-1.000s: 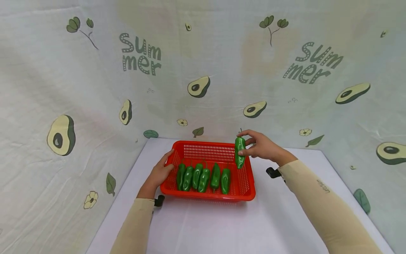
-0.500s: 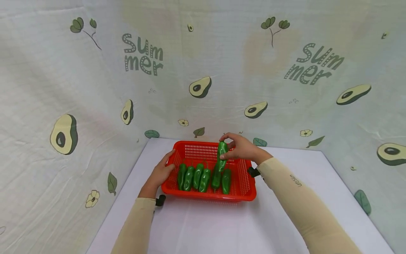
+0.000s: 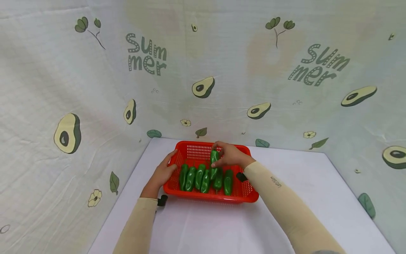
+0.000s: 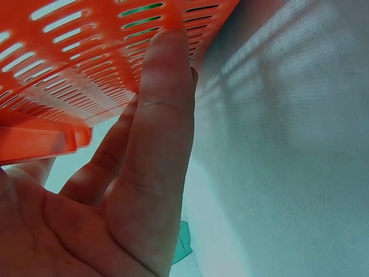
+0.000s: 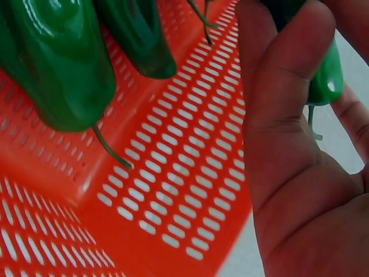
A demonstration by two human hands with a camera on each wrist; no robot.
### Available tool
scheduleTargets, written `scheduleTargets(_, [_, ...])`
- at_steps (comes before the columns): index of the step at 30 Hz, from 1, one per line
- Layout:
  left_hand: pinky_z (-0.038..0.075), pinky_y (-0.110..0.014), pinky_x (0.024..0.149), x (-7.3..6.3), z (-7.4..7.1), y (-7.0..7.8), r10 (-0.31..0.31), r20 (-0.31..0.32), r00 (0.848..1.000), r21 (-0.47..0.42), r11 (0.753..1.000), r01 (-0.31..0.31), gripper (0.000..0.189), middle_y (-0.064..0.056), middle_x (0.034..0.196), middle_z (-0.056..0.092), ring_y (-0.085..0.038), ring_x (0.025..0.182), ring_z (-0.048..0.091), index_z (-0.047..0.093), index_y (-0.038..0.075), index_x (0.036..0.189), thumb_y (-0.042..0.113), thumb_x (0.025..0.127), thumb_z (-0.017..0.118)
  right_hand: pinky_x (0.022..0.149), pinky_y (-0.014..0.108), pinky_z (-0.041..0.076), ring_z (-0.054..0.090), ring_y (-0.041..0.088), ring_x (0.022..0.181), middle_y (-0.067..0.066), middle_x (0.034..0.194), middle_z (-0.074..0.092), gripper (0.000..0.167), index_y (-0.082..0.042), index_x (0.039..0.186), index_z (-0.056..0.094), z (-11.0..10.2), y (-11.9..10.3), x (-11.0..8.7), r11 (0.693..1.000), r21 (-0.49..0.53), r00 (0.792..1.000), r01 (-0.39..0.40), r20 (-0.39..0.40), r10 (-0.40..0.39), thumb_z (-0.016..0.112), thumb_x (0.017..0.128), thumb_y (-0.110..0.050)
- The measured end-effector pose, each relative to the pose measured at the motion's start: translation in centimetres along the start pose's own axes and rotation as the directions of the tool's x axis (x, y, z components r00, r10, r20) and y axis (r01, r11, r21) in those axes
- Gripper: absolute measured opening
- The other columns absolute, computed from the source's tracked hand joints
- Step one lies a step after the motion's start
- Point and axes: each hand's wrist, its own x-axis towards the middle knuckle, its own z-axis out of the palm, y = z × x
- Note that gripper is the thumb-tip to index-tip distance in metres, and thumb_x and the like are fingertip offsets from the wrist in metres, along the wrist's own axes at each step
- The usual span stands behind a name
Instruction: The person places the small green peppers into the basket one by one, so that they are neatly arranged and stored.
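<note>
A red plastic basket [image 3: 203, 197] with slotted walls holds a row of green chili peppers [image 3: 190, 179]. My left hand [image 3: 162, 173] grips its left rim; in the left wrist view the fingers [image 4: 155, 109] lie against the outside of the slotted wall. My right hand [image 3: 229, 155] pinches another green chili pepper [image 3: 214, 159] upright by its stem end and side, over the row inside the basket. In the right wrist view, this held pepper [image 5: 327, 75] is mostly hidden behind the fingers, its thin stem showing.
A white table surface [image 3: 291, 183] lies around the basket. Behind and at both sides hangs a pale cloth [image 3: 222, 42] printed with avocados and lettering. At the basket's right end, red slotted floor shows past the last pepper.
My right hand has carried the pepper leftward and down, from the basket's back right corner to over the middle of the row. My left hand stays on the rim.
</note>
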Motion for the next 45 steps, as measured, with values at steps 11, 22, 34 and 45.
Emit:
scheduleTargets(11, [0.060, -0.051, 0.089, 0.1, -0.1, 0.0, -0.001, 0.000, 1.000, -0.005, 1.000, 0.001, 0.065, -0.013, 0.150, 0.052, -0.038, 0.113, 0.062, 0.035, 0.054, 0.160, 0.029, 0.102, 0.051, 0.073, 0.036, 0.062, 0.070, 0.024, 0.084, 0.009, 0.101, 0.069, 0.070, -0.013, 0.136, 0.055, 1.5, 0.1, 0.8, 0.997, -0.064, 0.992, -0.035, 0.122, 0.042, 0.095, 0.079, -0.022])
scheduleTargets(22, [0.061, -0.050, 0.086, 0.2, -0.2, 0.1, 0.000, 0.013, 1.000, 0.024, 1.000, -0.001, 0.065, -0.012, 0.154, 0.050, -0.039, 0.112, 0.062, 0.033, 0.056, 0.160, 0.032, 0.102, 0.051, 0.072, 0.033, 0.061, 0.068, 0.023, 0.087, 0.005, 0.104, 0.067, 0.064, -0.019, 0.121, 0.059, 1.6, 0.3, 0.9, 0.980, -0.195, 0.990, -0.031, 0.126, 0.056, 0.099, 0.073, -0.031])
scheduleTargets(34, [0.061, -0.049, 0.085, 0.1, -0.2, 0.0, -0.006, 0.011, 1.000, 0.010, 1.000, 0.006, 0.066, -0.013, 0.153, 0.050, -0.038, 0.110, 0.063, 0.034, 0.055, 0.160, 0.031, 0.101, 0.051, 0.083, 0.035, 0.060, 0.064, 0.019, 0.100, -0.003, 0.107, 0.069, 0.061, -0.022, 0.116, 0.062, 1.8, 0.5, 0.8, 0.967, -0.253, 0.990, 0.006, 0.135, 0.029, 0.099, 0.070, -0.038])
scheduleTargets(45, [0.060, -0.051, 0.088, 0.0, -0.1, 0.1, 0.005, 0.005, 1.000, 0.019, 1.000, -0.005, 0.065, -0.012, 0.156, 0.048, -0.038, 0.111, 0.062, 0.033, 0.054, 0.161, 0.031, 0.102, 0.051, 0.082, 0.035, 0.059, 0.063, 0.017, 0.096, -0.005, 0.106, 0.068, 0.060, -0.023, 0.115, 0.064, 2.2, 0.7, 0.6, 0.933, -0.358, 0.991, 0.047, 0.136, 0.002, 0.100, 0.069, -0.038])
